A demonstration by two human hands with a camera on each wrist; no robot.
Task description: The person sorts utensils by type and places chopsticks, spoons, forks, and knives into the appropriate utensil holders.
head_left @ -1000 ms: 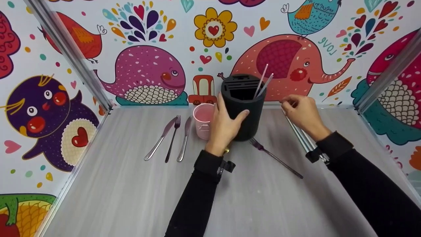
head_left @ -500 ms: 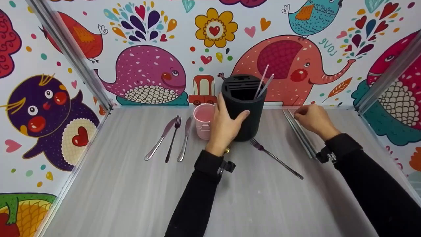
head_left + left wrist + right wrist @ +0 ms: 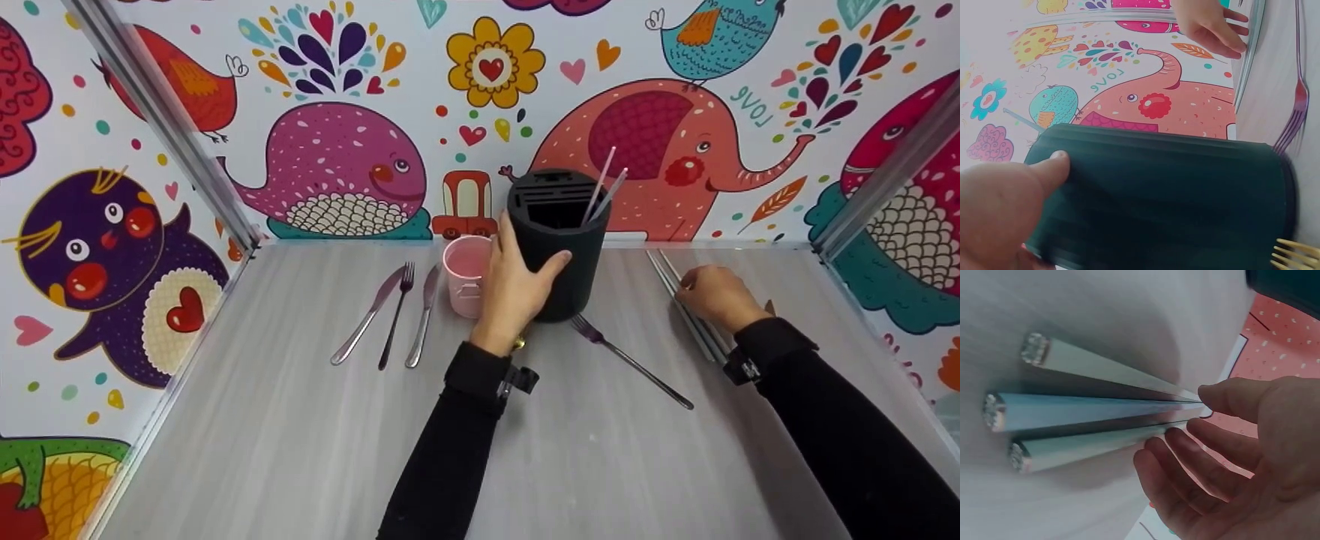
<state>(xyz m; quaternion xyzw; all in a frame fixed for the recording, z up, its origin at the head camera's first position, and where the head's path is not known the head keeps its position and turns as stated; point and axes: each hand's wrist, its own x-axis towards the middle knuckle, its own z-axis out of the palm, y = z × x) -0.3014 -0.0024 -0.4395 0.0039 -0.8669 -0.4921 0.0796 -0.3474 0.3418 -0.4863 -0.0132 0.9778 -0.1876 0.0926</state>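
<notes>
My left hand grips a black cylindrical utensil holder, its thumb across the front and fingers round the left side. Two thin chopsticks stick up from the holder's slotted top. To the right, my right hand is low over several pale chopsticks lying on the table. In the right wrist view three blue-green chopsticks with silvery ends run towards the gap between thumb and fingertips, which stand apart. A fork with purplish tines lies between the holder and the right hand.
A pink cup stands just left of the holder. Farther left lie two knives, one outer knife and one inner knife, with a dark fork between. Gold fork tines show beside the holder's base. Patterned walls close off the back and sides.
My right hand has moved right and nearer to me, going down from the chopsticks' far ends to beside their middle. The left hand and the holder have stayed put.
</notes>
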